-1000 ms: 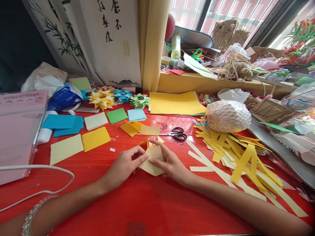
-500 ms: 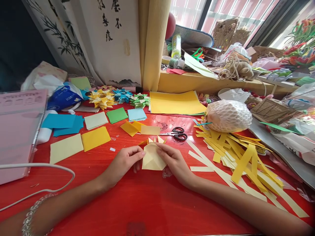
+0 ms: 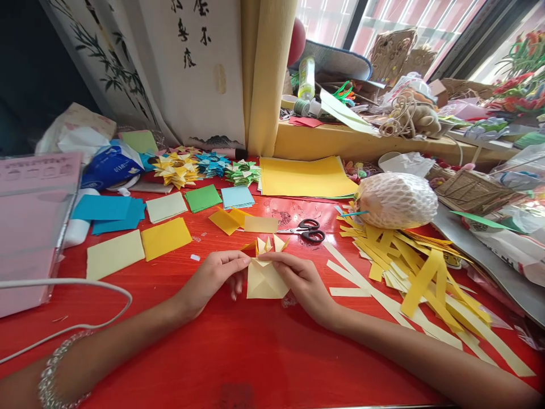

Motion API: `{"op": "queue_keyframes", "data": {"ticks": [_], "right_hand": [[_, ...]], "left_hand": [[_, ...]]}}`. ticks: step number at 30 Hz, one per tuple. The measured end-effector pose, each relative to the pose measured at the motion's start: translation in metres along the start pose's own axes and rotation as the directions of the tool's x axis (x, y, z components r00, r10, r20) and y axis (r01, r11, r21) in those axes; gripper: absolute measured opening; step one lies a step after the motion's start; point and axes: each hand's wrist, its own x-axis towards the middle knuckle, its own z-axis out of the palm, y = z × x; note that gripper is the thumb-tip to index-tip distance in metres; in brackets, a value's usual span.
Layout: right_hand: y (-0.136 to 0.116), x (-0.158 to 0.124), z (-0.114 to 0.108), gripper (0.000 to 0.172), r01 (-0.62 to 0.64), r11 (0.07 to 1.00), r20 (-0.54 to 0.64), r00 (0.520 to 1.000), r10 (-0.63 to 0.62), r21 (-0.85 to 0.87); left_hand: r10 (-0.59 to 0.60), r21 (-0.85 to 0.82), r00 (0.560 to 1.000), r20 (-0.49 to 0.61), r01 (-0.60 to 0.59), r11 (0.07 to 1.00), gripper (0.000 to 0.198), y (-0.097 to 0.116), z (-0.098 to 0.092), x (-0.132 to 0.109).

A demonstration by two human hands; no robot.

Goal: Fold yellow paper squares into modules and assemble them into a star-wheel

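Note:
Between my hands is a pale yellow sheet of folding paper [image 3: 267, 282], creased, with its upper edge folded over. My left hand [image 3: 221, 278] pinches its upper left corner between thumb and forefinger. My right hand [image 3: 304, 284] grips the right side, its forefinger lying along the top fold. Just behind the sheet stand folded paper points [image 3: 266, 245] in pale and deeper yellow, partly hidden by my fingers. Black-handled scissors [image 3: 310, 230] lie beyond my right hand, near small yellow paper pieces [image 3: 260, 225].
Stacks of cut paper, such as yellow [image 3: 166, 238] and blue [image 3: 104, 209], lie left. Folded paper stars [image 3: 176, 169] and large yellow sheets [image 3: 306, 176] are at the back. Paper strips [image 3: 421, 284] and a net-wrapped bundle [image 3: 395, 200] are right. A white cable [image 3: 123, 292] crosses the left.
The sheet's top part has been folded down toward me, and my right forefinger has moved left along the fold. The points behind now show more.

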Motion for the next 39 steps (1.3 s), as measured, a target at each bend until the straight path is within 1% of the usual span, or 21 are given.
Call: {"op": "queue_keyframes", "data": {"ticks": [3,6,9,12,27,35,39], "right_hand": [[-0.0015,0.0004,0.0001,0.029,0.041,0.999,-0.017,0.999,-0.041,-0.021],[-0.0018,0.0005,0.0003,0.028,0.052,0.998,-0.028,0.998,-0.053,-0.038],[-0.0002,0.0006,0.0008,0.028,0.032,0.999,-0.023,0.999,-0.033,-0.021],[0.0019,0.0006,0.0011,0.03,-0.006,1.0,0.001,1.0,0.006,0.002],[-0.0005,-0.0001,0.0003,0.029,0.024,0.994,-0.027,0.999,-0.027,-0.106],[-0.0008,-0.0003,-0.0001,0.029,0.047,0.988,-0.038,0.998,-0.054,-0.149],[0.0,0.0001,-0.0002,0.029,0.061,0.987,-0.032,0.997,-0.066,-0.15]], "left_hand": [[-0.014,-0.026,1.0,0.026,0.015,1.0,0.028,0.002,-0.0015,0.0005],[-0.02,-0.042,0.999,0.031,0.022,0.999,0.025,0.0039,-0.0019,0.0005],[-0.038,-0.023,0.999,0.016,0.039,0.999,0.021,0.0042,-0.0016,0.0002],[-0.042,-0.022,0.999,0.005,0.042,0.999,0.022,0.0038,-0.0017,-0.0001],[-0.097,-0.097,0.992,0.08,0.105,0.99,0.017,0.007,-0.0078,-0.0001],[-0.083,-0.108,0.993,0.087,0.092,0.99,0.018,0.0076,-0.0078,0.0006],[-0.081,-0.081,0.995,0.062,0.086,0.993,0.026,0.009,-0.0054,0.0008]]}}
